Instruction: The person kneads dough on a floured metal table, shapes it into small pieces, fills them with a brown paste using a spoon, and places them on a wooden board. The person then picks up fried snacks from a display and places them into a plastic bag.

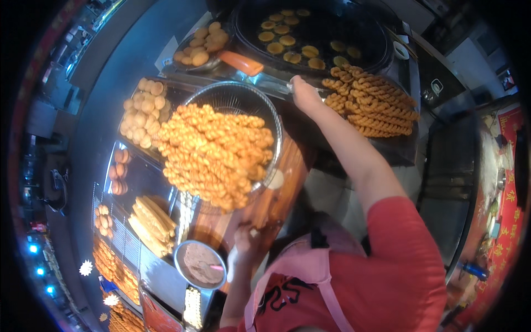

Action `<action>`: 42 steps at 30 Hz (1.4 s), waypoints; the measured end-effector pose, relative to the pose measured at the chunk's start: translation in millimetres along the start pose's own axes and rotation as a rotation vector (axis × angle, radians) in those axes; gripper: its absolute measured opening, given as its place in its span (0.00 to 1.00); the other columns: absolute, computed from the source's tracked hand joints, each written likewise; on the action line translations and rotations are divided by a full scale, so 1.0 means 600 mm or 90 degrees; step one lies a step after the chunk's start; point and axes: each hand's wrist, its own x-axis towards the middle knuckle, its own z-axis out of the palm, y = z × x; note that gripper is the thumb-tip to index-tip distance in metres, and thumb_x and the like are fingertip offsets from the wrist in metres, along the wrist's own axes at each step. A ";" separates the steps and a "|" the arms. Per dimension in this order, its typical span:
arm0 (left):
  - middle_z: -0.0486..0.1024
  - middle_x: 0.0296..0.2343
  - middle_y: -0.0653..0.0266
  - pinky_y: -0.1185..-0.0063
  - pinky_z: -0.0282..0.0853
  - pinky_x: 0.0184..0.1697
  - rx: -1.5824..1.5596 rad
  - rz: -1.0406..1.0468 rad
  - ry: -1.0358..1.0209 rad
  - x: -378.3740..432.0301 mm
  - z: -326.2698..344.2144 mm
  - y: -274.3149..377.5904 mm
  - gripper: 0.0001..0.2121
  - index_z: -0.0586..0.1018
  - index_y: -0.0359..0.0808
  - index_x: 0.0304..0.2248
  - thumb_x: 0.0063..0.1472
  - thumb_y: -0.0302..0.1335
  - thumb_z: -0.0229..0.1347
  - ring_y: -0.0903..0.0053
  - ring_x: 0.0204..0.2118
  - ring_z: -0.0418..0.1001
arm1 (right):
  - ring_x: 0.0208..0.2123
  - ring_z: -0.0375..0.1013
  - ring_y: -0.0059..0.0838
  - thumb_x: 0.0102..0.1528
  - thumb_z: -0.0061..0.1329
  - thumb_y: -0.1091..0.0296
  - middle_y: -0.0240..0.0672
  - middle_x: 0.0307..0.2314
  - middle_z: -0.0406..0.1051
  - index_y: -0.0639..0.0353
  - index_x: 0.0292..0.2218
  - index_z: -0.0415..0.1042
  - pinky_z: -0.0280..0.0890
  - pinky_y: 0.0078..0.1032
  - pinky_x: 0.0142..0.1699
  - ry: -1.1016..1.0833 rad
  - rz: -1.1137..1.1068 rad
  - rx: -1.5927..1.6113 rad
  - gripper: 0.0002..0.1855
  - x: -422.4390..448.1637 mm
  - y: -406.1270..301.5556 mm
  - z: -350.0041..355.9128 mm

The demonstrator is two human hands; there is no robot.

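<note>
My right hand [305, 96] reaches the front edge of the frying counter, between an orange handle [241, 63] and a pile of fried dough twists [373, 103]. Its fingers are curled by something whitish, unclear. My left hand [245, 240], blurred, is low over the wooden board [265, 207], with a small pale piece at its fingers; its hold is unclear. Close by it stands a metal bowl of brownish paste [199, 265] with a pink-handled utensil. Above it, a wire basket [278, 137] holds a large heap of golden dough twists [215, 153]. A pale dough disc [276, 179] lies beside the basket.
Flat round cakes [287, 40] sit in a large dark round pan [352, 29]. Round fried balls fill a bowl [200, 56] and a tray [145, 110]. Fried dough sticks [151, 226], a wire rack [120, 236] and more twists [114, 269] line the left side.
</note>
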 end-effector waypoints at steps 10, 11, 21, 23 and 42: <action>0.73 0.36 0.58 0.78 0.68 0.40 -0.256 -0.360 0.066 -0.045 -0.031 0.067 0.17 0.71 0.32 0.43 0.53 0.23 0.57 0.73 0.38 0.72 | 0.40 0.71 0.42 0.52 0.40 0.65 0.44 0.34 0.72 0.49 0.33 0.74 0.66 0.35 0.44 -0.114 -0.207 -0.011 0.11 0.224 -0.061 0.139; 0.73 0.35 0.58 0.78 0.68 0.40 -0.279 -0.408 0.073 -0.050 -0.028 0.073 0.17 0.71 0.31 0.43 0.53 0.23 0.57 0.73 0.38 0.72 | 0.40 0.71 0.42 0.51 0.40 0.65 0.44 0.35 0.72 0.45 0.35 0.74 0.65 0.34 0.44 -0.110 -0.233 0.013 0.11 0.234 -0.077 0.147; 0.73 0.31 0.62 0.81 0.66 0.40 -0.356 -0.393 0.122 -0.053 -0.028 0.088 0.12 0.72 0.29 0.39 0.54 0.20 0.54 0.80 0.35 0.70 | 0.35 0.74 0.42 0.48 0.43 0.73 0.43 0.31 0.74 0.57 0.30 0.77 0.70 0.33 0.39 -0.092 -0.309 -0.187 0.10 0.242 -0.005 0.174; 0.72 0.29 0.64 0.83 0.66 0.39 -0.401 -0.370 0.133 -0.026 -0.049 0.117 0.09 0.73 0.30 0.36 0.54 0.20 0.54 0.82 0.33 0.69 | 0.36 0.74 0.41 0.48 0.43 0.74 0.42 0.31 0.74 0.56 0.31 0.77 0.70 0.32 0.39 -0.158 -0.331 -0.334 0.11 0.164 0.001 0.121; 0.72 0.36 0.59 0.72 0.70 0.42 -1.027 -0.414 0.303 0.046 -0.317 0.258 0.24 0.71 0.34 0.42 0.63 0.49 0.40 0.69 0.39 0.72 | 0.53 0.59 0.38 0.57 0.40 0.58 0.40 0.44 0.67 0.56 0.41 0.71 0.38 0.47 0.59 -0.078 -0.695 0.357 0.16 -0.515 -0.355 -0.048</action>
